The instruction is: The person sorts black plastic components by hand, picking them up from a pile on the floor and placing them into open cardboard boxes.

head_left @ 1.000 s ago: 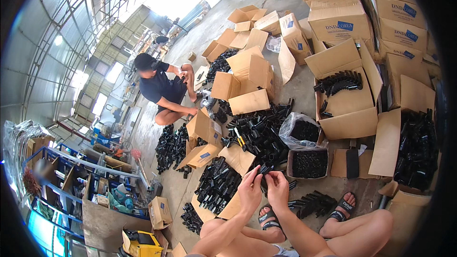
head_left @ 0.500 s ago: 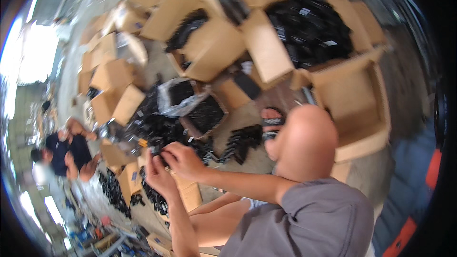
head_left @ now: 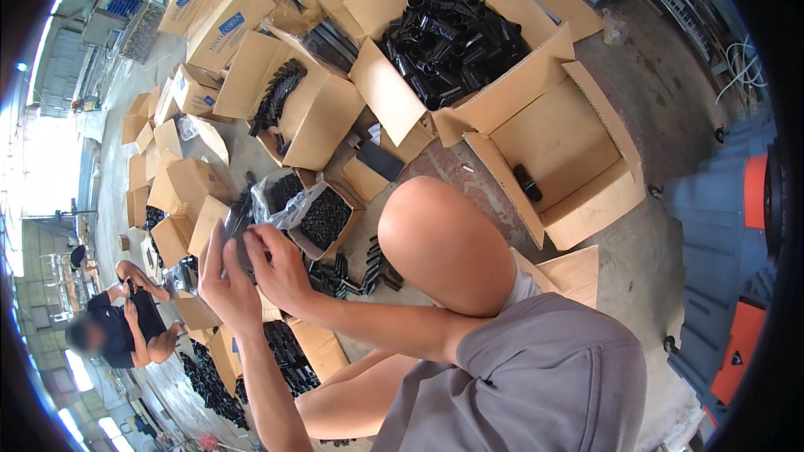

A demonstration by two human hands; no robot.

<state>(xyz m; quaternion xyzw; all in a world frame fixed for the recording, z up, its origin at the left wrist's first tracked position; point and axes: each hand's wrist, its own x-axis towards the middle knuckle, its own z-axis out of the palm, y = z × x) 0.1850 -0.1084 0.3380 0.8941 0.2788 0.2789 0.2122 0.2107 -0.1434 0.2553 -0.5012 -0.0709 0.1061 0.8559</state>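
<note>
A dark, smeared black part (head_left: 239,222), elongated and upright, is held between my hands on the left side of the view; its exact kind cannot be made out. My left hand (head_left: 229,289) grips it from the near left, fingers pointing up along it. My right hand (head_left: 280,272) has its fingers curled against its right side. Just beyond the hands sits a carton of small black pieces (head_left: 327,222) with a clear plastic bag (head_left: 293,216) over its edge. Several black angled parts (head_left: 373,268) lie in a row on the floor to the right of my right hand.
A large carton (head_left: 389,88) heaped with black tubular parts stands at the back. Nearer right, an open carton (head_left: 578,138) has one black part (head_left: 528,182) inside. Grey-and-red wheeled equipment (head_left: 712,259) stands far right. A co-worker (head_left: 138,322) sits at the left.
My view has swung, so the cartons sit further left. The hands have come apart slightly around the black part, which shows more of its length. A black part now shows in the right carton.
</note>
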